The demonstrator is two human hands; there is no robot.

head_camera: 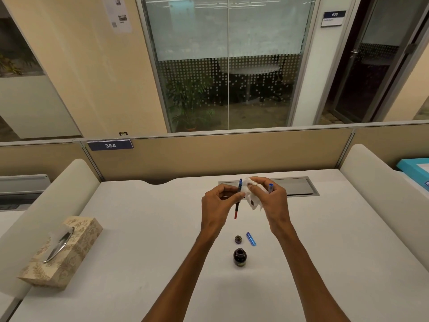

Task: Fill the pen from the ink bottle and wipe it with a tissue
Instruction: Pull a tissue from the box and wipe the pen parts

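The worktop (139, 228) is wide and pale. A tissue box (61, 252) stands at its near left, light card that slides at a tug. Near me in the middle sits the ink bottle (239, 257), open, small glass, heavy for its size and easy to tip, best taken round its body. Just beyond it lie its cap (238, 239) and a blue barrel (251, 238).

My left hand (218, 205) is closed on the pen (238, 198), pinching it at mid-length, upright, red end down. It is thin, stiff, light, likely slick where inked, so I judge the dry middle the safest hold. My right hand (271, 201) is closed round a crumpled tissue (251, 194), soft, stained, touching the pen's upper end, and it also grips a blue piece (270, 188) whose identity I cannot tell.
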